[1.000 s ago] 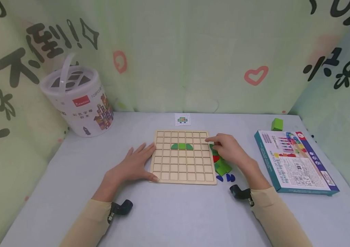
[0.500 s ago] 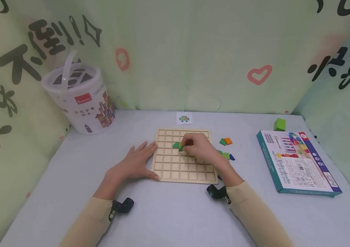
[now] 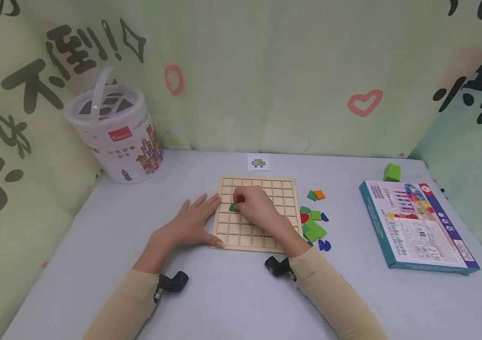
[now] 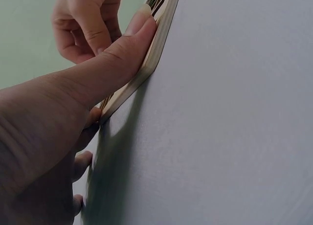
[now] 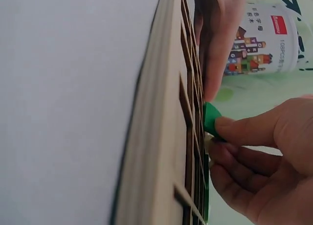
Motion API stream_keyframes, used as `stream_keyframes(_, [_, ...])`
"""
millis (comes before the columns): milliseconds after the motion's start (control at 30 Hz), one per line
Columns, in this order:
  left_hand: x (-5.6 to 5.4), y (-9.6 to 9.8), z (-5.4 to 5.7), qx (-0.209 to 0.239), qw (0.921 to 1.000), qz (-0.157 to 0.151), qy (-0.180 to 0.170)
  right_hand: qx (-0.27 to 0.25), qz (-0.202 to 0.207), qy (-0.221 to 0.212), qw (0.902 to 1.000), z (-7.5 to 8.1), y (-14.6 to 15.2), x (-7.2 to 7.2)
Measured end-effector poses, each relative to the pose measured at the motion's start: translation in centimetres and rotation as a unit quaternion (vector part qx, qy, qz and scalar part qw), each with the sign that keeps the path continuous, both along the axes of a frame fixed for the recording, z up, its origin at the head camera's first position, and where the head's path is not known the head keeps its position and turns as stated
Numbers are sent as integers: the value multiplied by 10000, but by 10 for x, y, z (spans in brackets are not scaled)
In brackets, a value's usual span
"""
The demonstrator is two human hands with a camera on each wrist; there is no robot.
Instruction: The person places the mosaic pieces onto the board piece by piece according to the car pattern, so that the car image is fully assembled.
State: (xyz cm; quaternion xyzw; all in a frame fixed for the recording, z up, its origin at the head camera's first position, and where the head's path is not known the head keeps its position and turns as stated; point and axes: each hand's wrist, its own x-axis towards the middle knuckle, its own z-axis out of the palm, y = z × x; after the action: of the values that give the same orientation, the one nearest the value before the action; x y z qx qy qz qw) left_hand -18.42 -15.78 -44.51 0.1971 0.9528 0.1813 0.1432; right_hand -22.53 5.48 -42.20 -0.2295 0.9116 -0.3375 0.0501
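Note:
A wooden grid board lies on the table. My left hand rests at its left side, fingers spread straight and thumb on the near-left corner; the thumb shows on the rim in the left wrist view. My right hand is over the board's left half and pinches a green quarter-circle tile between thumb and fingers, close over the cells. Part of that tile is hidden by the fingers. Another green piece shows low on the board in the right wrist view; in the head view the right hand covers the board's middle.
Loose tiles lie right of the board: an orange one, a red one, several green ones and blue ones. A pattern card is behind the board. A flat box, green block and white bucket stand around.
My right hand has gone from the board's right edge across its middle to the left part, now pinching a green tile. My left hand stays on the board. The head view has shifted slightly.

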Motion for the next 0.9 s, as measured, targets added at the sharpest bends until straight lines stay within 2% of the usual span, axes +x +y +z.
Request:
stream_keyframes(300, [0, 2, 0, 27, 10000, -64, 72, 537, 28, 258, 9982, 3, 3, 4])
stream_keyframes(500, [2, 2, 1, 79, 9999, -72, 88, 824, 361, 472, 9948, 2, 7, 8])
stream_keyframes(633, [2, 1, 1, 118, 9999, -49, 103, 945, 511, 350, 9936, 6, 16, 14])
stream_keyframes(900, [1, 2, 1, 17, 9999, -6, 133, 1074, 15, 90, 9942, 15, 66, 19])
